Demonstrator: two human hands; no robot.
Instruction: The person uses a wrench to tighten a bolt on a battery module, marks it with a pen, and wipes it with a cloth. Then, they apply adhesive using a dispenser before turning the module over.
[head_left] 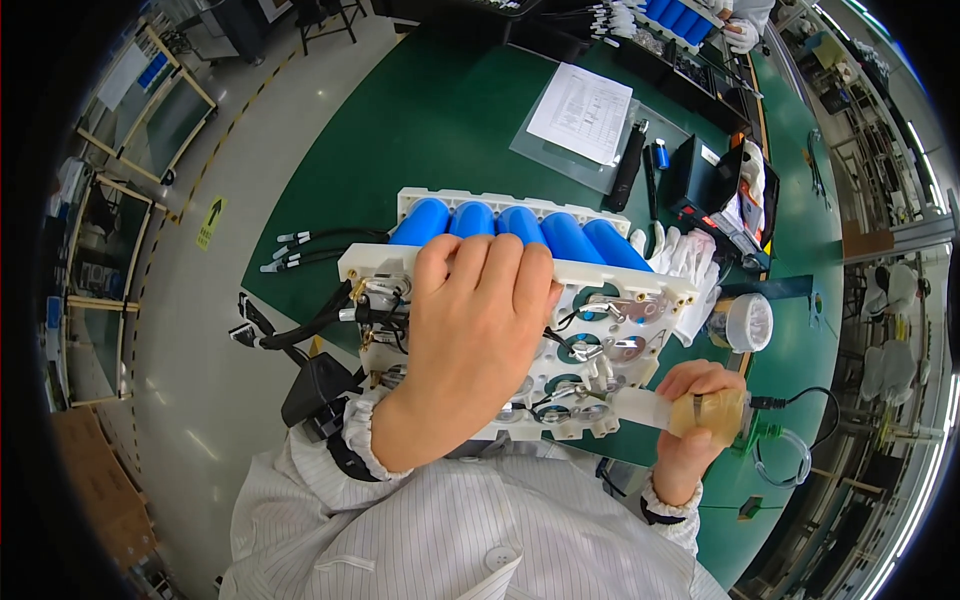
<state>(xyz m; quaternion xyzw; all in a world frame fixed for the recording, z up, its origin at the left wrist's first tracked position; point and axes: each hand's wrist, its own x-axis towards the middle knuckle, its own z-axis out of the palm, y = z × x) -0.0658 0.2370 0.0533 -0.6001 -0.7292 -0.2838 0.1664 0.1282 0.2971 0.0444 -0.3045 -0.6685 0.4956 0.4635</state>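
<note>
A module of blue cylinders (575,240) in a white plastic frame (662,290) stands tilted on the table edge in front of me. Wires and metal terminals show on its near face. My left hand (475,325) is closed over the frame's upper edge, fingers hooked over it next to the cylinders. My right hand (684,468) is wrapped round a tape-wrapped, yellowish cylindrical tool (708,415) with a pale nozzle-like front, a black cord and a clear hose on a green fitting. The tool's front meets the module's lower right corner; I cannot tell whether they touch.
Black cables (310,330) stick out left of the module. White gloves (685,265) and a clear jar (748,322) lie on its right. Farther back are a paper sheet (580,112), a black handheld tool (628,168) and an open black box (705,185). Another person's gloved hand (741,36) shows at top right.
</note>
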